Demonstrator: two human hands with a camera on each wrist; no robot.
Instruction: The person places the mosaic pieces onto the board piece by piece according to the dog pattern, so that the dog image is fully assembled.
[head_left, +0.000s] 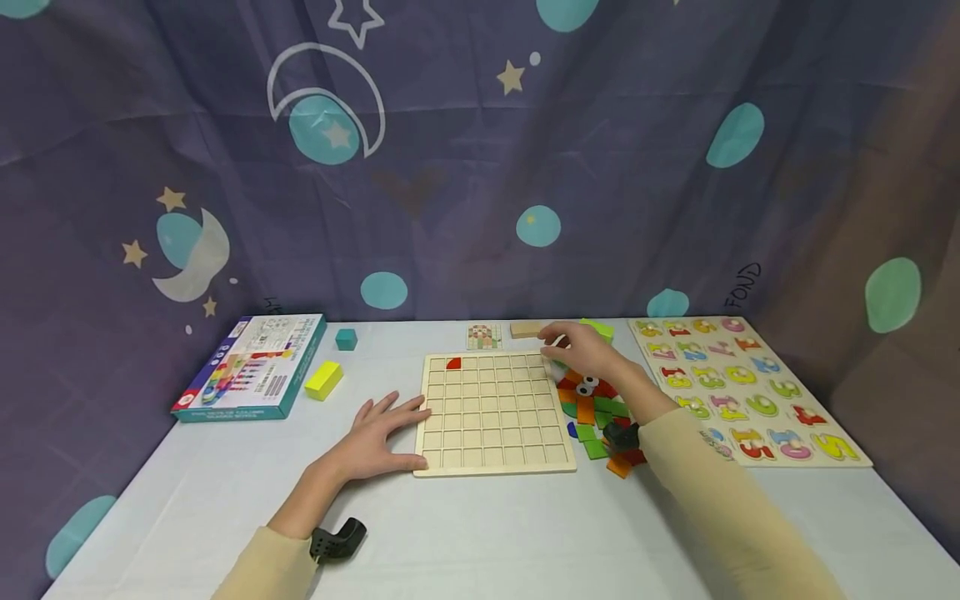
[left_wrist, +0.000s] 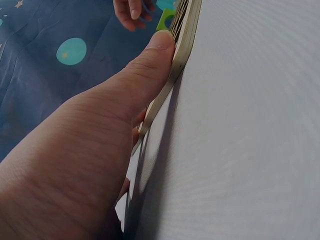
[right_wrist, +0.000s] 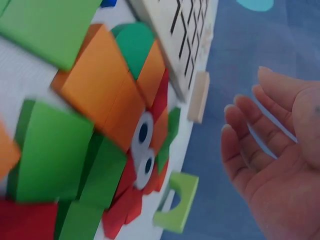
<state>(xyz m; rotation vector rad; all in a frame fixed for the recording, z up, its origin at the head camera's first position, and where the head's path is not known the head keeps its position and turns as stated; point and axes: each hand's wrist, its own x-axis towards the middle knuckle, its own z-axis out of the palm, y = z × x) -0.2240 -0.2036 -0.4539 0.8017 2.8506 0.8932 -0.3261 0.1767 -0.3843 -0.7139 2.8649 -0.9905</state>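
Grid board (head_left: 495, 410) with 1 red piece (head_left: 454, 363); 2 hands, left (head_left: 375, 440) spread against its edge, right (head_left: 588, 348) loosely curled, empty.

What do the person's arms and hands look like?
Plain beige sleeves: left sleeve, right sleeve. Left hand and right hand wear no gloves. Black wrist cameras: left camera rounded, with small holes; right camera too small for detail.

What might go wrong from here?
The left hand's fingers touch the pale wooden grid board; a push might slide it into the heaped green, orange and red pieces alongside. A jolt might unseat the board's lone red curved piece. The right wrist's black device over the heap might scatter some.
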